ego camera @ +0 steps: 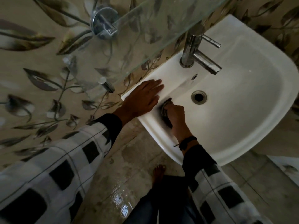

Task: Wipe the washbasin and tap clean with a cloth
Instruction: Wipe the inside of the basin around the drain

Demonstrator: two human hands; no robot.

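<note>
A white washbasin (242, 97) hangs on the patterned wall, with a drain hole (198, 97) in its bowl. The chrome tap (199, 57) stands at the back rim, spout pointing over the bowl. My left hand (140, 101) lies flat, fingers spread, on the basin's left rim. My right hand (175, 117) is closed on a dark cloth (165, 110) and presses it against the inner left wall of the bowl. Most of the cloth is hidden under my fingers.
A glass shelf (145, 29) on chrome brackets (104, 21) juts from the wall above the basin's left side and the tap. The floor (119, 183) below is wet and shiny. My bare foot (159, 172) stands under the basin's front edge.
</note>
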